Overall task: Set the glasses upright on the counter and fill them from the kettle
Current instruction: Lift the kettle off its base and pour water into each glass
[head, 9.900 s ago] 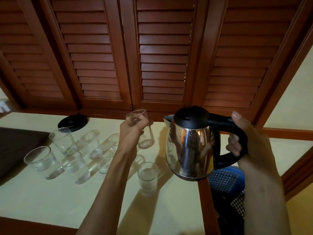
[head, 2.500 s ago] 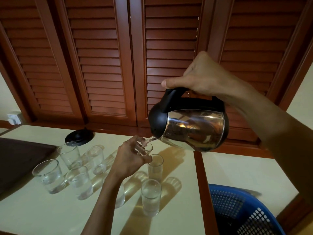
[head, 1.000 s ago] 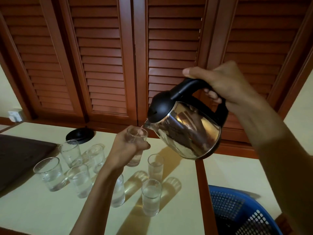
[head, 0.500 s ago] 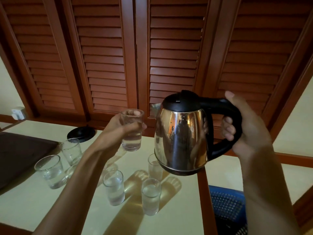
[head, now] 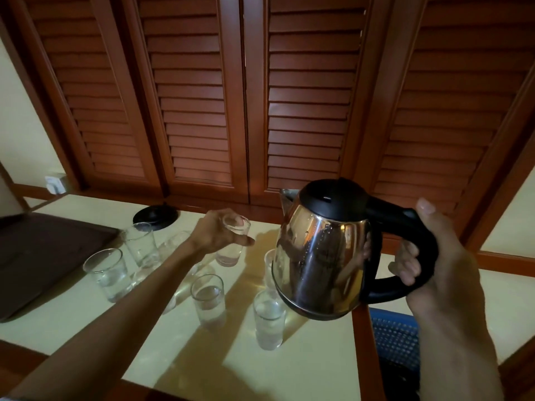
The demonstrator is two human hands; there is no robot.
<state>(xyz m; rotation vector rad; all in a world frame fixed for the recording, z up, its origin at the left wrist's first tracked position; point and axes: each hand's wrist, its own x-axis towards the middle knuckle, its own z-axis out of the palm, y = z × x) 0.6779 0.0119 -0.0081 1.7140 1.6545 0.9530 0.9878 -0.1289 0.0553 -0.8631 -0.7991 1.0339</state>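
Note:
My right hand (head: 440, 264) grips the black handle of the steel kettle (head: 321, 256), which hangs upright above the counter's right part. My left hand (head: 215, 235) holds a filled glass (head: 231, 244) from the side, low over the pale counter (head: 304, 369), near its back middle. Several upright glasses with water stand around: one in front (head: 208, 299), one near the kettle's base (head: 269, 319), one at the left (head: 105, 273), another behind it (head: 140, 241). A further glass is partly hidden behind the kettle.
A black kettle base (head: 155, 217) sits at the back of the counter. A dark tray (head: 37, 256) lies at the left. A blue perforated basket (head: 396, 340) stands beyond the counter's right edge. Brown louvred shutters (head: 304, 96) close off the back.
The kettle came back from its pouring tilt to upright and dropped lower. My left hand has carried the filled glass down from chest height toward the counter.

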